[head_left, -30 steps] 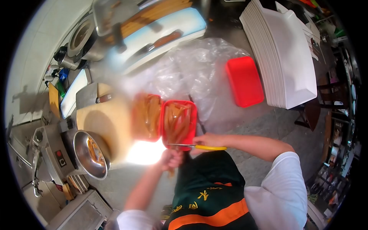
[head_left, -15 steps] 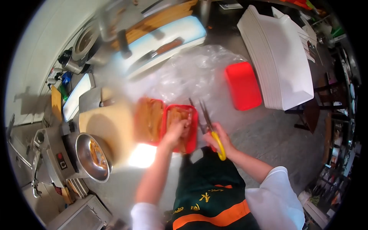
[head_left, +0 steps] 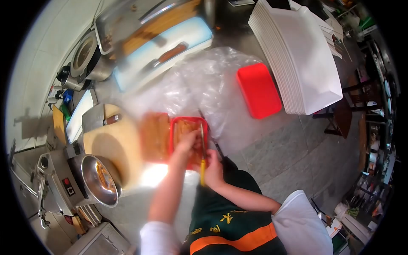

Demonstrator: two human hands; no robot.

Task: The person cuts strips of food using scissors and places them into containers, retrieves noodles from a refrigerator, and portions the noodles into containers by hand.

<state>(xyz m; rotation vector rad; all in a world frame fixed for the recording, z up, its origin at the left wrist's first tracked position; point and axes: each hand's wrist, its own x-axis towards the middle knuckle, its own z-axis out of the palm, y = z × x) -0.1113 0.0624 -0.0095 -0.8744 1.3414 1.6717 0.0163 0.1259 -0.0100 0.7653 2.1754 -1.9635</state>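
- The right hand (head_left: 213, 171) is wrapped around the yellow-handled scissors (head_left: 203, 165), blades pointing far, seemingly so they line up with the tray; I can't tell how wide they're spread.
- The left hand (head_left: 189, 142) curls over brownish strips (head_left: 186, 126) in the near red tray (head_left: 171, 139); I can't tell what its fingers pinch.
- That tray sits close to the apron (head_left: 238, 199), probably for easy reach.
- Left of it, a steel bowl (head_left: 91, 171) holds similar strips.
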